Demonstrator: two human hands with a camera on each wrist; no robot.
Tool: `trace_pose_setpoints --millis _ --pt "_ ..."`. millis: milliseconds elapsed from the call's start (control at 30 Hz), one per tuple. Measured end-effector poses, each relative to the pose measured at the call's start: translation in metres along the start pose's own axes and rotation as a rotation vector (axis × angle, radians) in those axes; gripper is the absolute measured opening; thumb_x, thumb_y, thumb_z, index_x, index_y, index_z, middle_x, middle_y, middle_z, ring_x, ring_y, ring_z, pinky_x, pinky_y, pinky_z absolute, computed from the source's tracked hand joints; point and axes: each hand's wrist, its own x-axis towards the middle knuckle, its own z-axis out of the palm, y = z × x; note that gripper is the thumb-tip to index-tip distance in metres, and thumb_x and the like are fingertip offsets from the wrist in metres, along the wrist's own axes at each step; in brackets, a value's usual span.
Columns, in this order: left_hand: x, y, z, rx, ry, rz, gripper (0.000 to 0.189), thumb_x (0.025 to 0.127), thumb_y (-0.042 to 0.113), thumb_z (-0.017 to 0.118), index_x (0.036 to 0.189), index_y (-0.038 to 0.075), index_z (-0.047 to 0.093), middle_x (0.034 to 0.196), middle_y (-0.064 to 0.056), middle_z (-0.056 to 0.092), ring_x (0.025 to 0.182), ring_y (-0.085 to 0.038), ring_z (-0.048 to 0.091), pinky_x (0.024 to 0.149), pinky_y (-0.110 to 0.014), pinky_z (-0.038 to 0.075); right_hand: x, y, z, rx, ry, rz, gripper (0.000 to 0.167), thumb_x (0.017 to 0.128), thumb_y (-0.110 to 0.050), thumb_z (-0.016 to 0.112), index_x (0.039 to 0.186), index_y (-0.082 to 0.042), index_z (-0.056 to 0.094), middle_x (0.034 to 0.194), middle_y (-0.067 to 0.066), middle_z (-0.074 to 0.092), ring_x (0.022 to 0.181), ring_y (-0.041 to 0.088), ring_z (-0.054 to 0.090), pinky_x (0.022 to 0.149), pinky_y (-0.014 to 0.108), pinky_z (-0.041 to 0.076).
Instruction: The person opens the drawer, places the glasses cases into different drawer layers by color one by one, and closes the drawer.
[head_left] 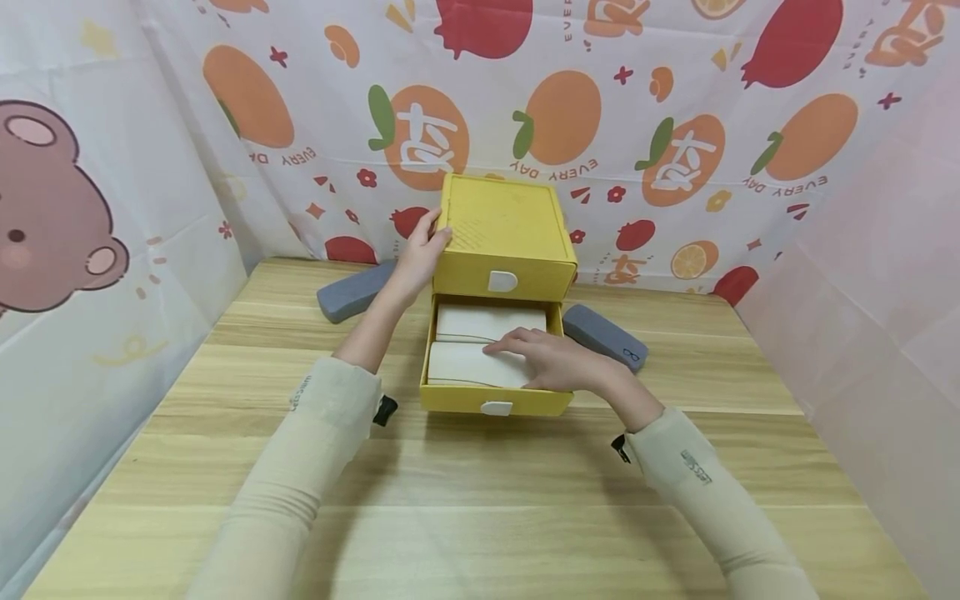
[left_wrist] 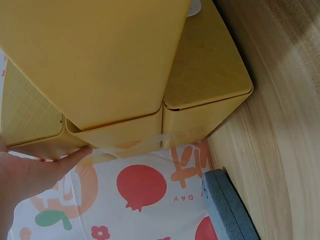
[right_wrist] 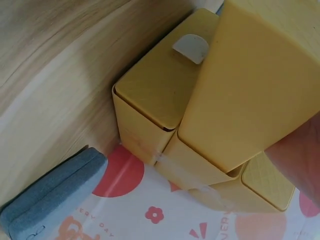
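Observation:
A yellow drawer unit (head_left: 504, 218) stands against the back curtain, its middle drawer (head_left: 459, 398) pulled out toward me. Two white rectangular, padded-looking things with thin brown edge lines lie inside, a rear one (head_left: 480, 320) and a front one (head_left: 465, 363). My left hand (head_left: 422, 254) rests against the unit's upper left side, fingers near the top edge and thumb along the wall. Over the drawer's right part is my right hand (head_left: 555, 358), its fingers spread and bent slightly, with the index fingertip at the front white thing. Both wrist views show the drawer's underside (left_wrist: 100, 60) jutting out, its contents hidden.
A grey-blue glasses case (head_left: 352, 293) lies left of the unit on the wooden table (head_left: 480, 500). Another glasses case (head_left: 604, 335), with a small glasses mark, lies to the right. White drawer tabs (head_left: 502, 281) project in front. Printed curtains (head_left: 300, 192) enclose the table.

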Motion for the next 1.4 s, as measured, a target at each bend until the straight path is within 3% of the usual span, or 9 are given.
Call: trace_pose_setpoints --millis 267,467,667,833,933,1033,1167,1300,1400 --pt "0.001 -0.001 -0.001 -0.007 -0.004 -0.013 0.056 0.099 0.023 0.038 0.147 0.007 0.015 0.146 -0.014 0.023 0.128 -0.019 0.029 0.103 -0.032 0.026 0.005 0.000 0.003 -0.060 -0.043 0.037 0.074 0.076 -0.009 0.075 0.137 -0.028 0.039 0.128 -0.004 0.043 0.104 0.013 0.049 0.063 0.022 0.044" --pt "0.002 -0.001 0.000 -0.019 -0.001 -0.003 0.055 0.099 0.021 0.039 0.146 0.005 0.016 0.145 -0.014 0.025 0.126 -0.018 0.031 0.102 -0.031 0.027 0.003 -0.001 0.005 -0.073 -0.051 0.042 0.075 0.077 -0.008 0.074 0.138 -0.028 0.037 0.129 -0.005 0.042 0.102 0.013 0.050 0.063 0.022 0.044" --pt "0.002 0.000 -0.001 -0.001 0.001 -0.002 0.056 0.098 0.022 0.039 0.146 0.005 0.016 0.146 -0.014 0.024 0.127 -0.019 0.030 0.102 -0.031 0.026 0.003 0.000 0.005 -0.071 -0.044 0.025 0.072 0.078 -0.009 0.073 0.138 -0.027 0.037 0.130 -0.006 0.042 0.084 0.010 0.049 0.060 0.023 0.043" --pt "0.001 0.001 -0.001 0.005 -0.004 -0.012 0.057 0.099 0.023 0.039 0.147 0.005 0.015 0.147 -0.013 0.021 0.129 -0.018 0.028 0.103 -0.031 0.025 0.003 0.000 0.005 -0.052 -0.010 0.003 0.057 0.085 -0.024 0.067 0.137 -0.023 0.042 0.129 -0.003 0.045 0.082 0.009 0.049 0.066 0.025 0.044" --pt "0.001 0.000 -0.001 0.005 -0.006 -0.013 0.057 0.099 0.023 0.039 0.147 0.005 0.015 0.147 -0.013 0.022 0.129 -0.019 0.029 0.103 -0.031 0.025 0.003 0.000 0.006 -0.065 0.039 -0.019 0.047 0.090 -0.032 0.060 0.134 -0.020 0.047 0.128 -0.002 0.048 0.093 0.010 0.049 0.076 0.027 0.044" --pt "0.002 -0.001 -0.001 0.002 -0.005 -0.005 0.056 0.099 0.023 0.039 0.147 0.005 0.015 0.147 -0.014 0.023 0.128 -0.019 0.030 0.103 -0.031 0.025 0.002 -0.002 0.006 -0.068 0.115 -0.053 0.038 0.093 -0.028 0.056 0.129 -0.016 0.052 0.124 0.000 0.052 0.105 0.013 0.049 0.084 0.029 0.043" --pt "0.002 -0.001 -0.001 0.005 -0.001 0.004 0.056 0.098 0.022 0.039 0.146 0.004 0.016 0.146 -0.014 0.023 0.128 -0.019 0.029 0.103 -0.031 0.026 -0.002 -0.009 0.003 -0.091 0.234 -0.123 0.031 0.092 -0.018 0.058 0.122 -0.012 0.058 0.115 0.001 0.058 0.104 0.014 0.051 0.082 0.029 0.045" --pt "0.002 -0.002 -0.001 0.002 0.000 0.005 0.056 0.098 0.021 0.040 0.146 0.004 0.017 0.147 -0.014 0.023 0.128 -0.018 0.029 0.102 -0.030 0.026 -0.008 -0.023 0.001 -0.194 0.394 -0.288 0.031 0.084 -0.010 0.066 0.114 -0.008 0.062 0.106 0.003 0.061 0.094 0.016 0.056 0.076 0.028 0.047" --pt "0.003 -0.002 -0.001 -0.004 -0.005 0.010 0.056 0.099 0.021 0.040 0.146 0.003 0.016 0.147 -0.014 0.023 0.128 -0.019 0.029 0.102 -0.030 0.027 -0.012 -0.036 0.006 -0.323 0.519 -0.450 0.024 0.082 -0.007 0.067 0.106 -0.006 0.064 0.101 0.006 0.063 0.091 0.019 0.058 0.079 0.030 0.048"
